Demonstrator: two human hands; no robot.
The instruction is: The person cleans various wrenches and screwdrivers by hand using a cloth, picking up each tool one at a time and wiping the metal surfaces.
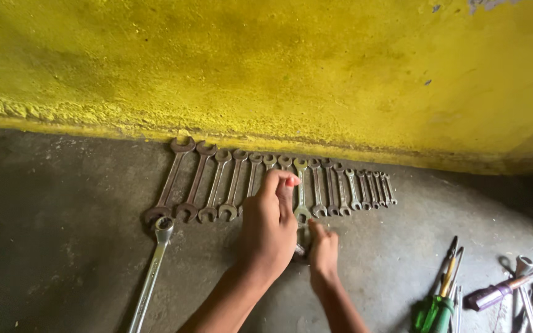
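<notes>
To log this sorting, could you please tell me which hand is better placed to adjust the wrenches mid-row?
Probably the left hand: its fingertips lie on the mid-row wrenches by the wall, while the right hand sits lower, below the row, near the floor.

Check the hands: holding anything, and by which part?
Left hand pinches a wrench in the row mid-shaft with its fingers. Right hand touches a small metal piece; grip unclear.
</notes>
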